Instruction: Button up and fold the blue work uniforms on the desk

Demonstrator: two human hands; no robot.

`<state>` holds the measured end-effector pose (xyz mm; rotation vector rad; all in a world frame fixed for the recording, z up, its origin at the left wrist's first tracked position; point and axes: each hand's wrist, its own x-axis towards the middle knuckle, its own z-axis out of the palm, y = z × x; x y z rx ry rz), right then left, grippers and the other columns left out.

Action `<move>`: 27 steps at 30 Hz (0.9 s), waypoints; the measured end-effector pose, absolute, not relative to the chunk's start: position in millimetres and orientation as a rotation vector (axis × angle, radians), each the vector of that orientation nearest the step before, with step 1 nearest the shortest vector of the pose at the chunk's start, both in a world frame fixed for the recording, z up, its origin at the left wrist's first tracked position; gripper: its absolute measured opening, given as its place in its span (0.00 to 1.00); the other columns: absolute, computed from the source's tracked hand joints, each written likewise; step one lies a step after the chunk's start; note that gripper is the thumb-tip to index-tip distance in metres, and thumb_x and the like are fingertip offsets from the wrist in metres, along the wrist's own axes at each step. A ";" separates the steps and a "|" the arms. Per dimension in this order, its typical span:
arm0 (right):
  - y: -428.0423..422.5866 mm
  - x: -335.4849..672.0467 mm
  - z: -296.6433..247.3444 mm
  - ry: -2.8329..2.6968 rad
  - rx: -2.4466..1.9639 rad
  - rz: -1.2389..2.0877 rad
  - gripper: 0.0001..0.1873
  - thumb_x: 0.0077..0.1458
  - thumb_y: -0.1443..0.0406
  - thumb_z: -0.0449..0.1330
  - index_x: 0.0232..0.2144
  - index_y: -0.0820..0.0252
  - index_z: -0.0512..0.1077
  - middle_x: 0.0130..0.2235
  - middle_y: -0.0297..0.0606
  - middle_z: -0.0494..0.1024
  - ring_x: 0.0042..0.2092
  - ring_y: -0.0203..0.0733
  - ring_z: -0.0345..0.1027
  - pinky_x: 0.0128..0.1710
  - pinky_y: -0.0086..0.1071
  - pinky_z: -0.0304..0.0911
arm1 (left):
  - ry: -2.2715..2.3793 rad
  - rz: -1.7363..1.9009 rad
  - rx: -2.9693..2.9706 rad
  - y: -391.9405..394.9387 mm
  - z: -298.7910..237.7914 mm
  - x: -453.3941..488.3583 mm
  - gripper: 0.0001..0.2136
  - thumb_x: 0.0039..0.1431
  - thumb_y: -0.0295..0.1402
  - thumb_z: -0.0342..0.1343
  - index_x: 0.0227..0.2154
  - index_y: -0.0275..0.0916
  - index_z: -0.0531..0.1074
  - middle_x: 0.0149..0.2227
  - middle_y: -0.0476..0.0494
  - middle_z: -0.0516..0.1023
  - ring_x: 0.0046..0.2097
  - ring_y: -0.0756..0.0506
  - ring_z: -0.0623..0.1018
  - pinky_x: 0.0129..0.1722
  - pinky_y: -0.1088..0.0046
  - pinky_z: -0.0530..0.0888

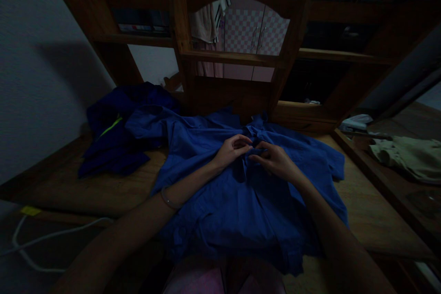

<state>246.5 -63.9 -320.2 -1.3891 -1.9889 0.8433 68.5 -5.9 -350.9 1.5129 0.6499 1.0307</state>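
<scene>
A blue shirt (227, 206) lies spread over the wooden surface in front of me, its collar end away from me and its hem close to my lap. Near the upper middle of its front, my left hand (234, 149) pinches the fabric between thumb and fingers. Just beside it on the right, my right hand (274, 160) grips the same front edge of the shirt. The fingertips of both hands almost meet. Any button between them is too dark and small to make out. A band circles my left wrist.
A darker blue garment (117, 138) with a yellow-green stripe is heaped at the left by the wall. A wooden shelf frame (234, 59) rises behind the shirt. At the right lies a pale folded cloth (409, 156). A white cable (62, 236) hangs at the lower left.
</scene>
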 end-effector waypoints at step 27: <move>-64.0 246.4 -322.1 -1.984 -1.331 0.899 0.19 0.56 0.51 0.55 0.40 0.60 0.63 0.17 0.27 0.68 0.15 0.33 0.60 0.14 0.24 0.49 | 0.659 1.014 1.492 -6.8 -349.6 68.2 0.13 0.50 0.36 0.61 0.38 0.35 0.72 0.36 0.45 0.75 0.39 0.48 0.74 0.39 0.73 0.69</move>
